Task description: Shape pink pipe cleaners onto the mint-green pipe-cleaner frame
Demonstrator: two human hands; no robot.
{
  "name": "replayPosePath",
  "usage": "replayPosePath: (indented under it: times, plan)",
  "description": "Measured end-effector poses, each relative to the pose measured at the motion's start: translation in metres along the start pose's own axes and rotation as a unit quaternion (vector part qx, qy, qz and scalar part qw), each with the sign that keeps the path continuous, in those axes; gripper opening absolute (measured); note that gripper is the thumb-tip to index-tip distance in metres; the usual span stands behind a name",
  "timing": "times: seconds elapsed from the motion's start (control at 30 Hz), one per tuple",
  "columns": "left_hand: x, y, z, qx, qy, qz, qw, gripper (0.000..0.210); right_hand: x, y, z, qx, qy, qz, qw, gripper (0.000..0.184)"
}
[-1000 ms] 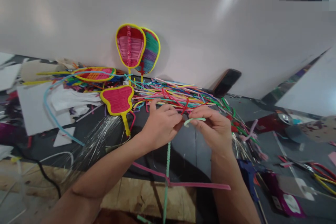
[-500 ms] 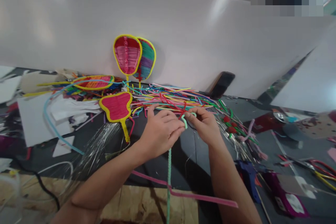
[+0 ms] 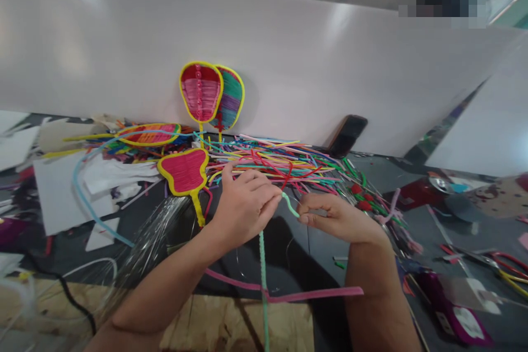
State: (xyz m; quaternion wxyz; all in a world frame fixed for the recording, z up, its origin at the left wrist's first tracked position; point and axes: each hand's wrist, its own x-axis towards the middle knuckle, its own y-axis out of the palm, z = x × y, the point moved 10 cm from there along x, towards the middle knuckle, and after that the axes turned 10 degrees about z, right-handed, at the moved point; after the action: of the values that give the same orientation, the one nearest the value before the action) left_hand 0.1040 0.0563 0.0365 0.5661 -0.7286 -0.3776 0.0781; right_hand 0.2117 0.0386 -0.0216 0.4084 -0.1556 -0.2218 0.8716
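A light green pipe cleaner point(image 3: 290, 205) spans the gap between my hands. My left hand point(image 3: 247, 201) is closed in a pinch on it, and below that hand a twisted green length point(image 3: 262, 264) hangs down toward me. My right hand point(image 3: 330, 217) pinches the free end between thumb and fingers. Lower down, a pink pipe cleaner point(image 3: 317, 294) crosses the green length and sticks out to both sides. Just beyond my hands lies a heap of many-coloured pipe cleaners point(image 3: 272, 159). What sits inside my left fingers is hidden.
Two yellow-rimmed fans point(image 3: 201, 93) lean on the white panel point(image 3: 289, 66); a pink fan point(image 3: 183, 171) lies left of my left hand. A phone point(image 3: 348, 135) leans at the back. At right are a red can point(image 3: 418, 190), scissors point(image 3: 482, 258) and a purple box point(image 3: 451, 308).
My right hand has moved right and down, drawing the curled green end out into a gentle wave. My left hand keeps its pinch and has shifted slightly left.
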Motion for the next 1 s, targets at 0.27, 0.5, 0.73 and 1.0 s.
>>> replayPosePath:
  times: [0.27,0.5,0.73,1.0]
  plan:
    - [0.002,0.008,0.012,-0.079,-0.008,0.082,0.993,0.022,0.010,0.008,0.003,-0.036,-0.006,0.017,0.999,0.021]
    - [0.003,0.010,0.016,-0.096,-0.005,0.087,0.992,0.019,0.016,0.013,0.001,-0.035,-0.006,0.015,0.999,0.018]
    - [0.003,0.014,0.014,-0.073,-0.016,0.085,0.994,0.010,0.019,0.016,-0.001,-0.021,0.002,0.016,1.000,0.019]
    - [0.003,0.012,0.012,-0.022,-0.030,0.083,0.996,0.010,-0.013,-0.034,0.031,-0.099,-0.063,-0.254,0.960,0.013]
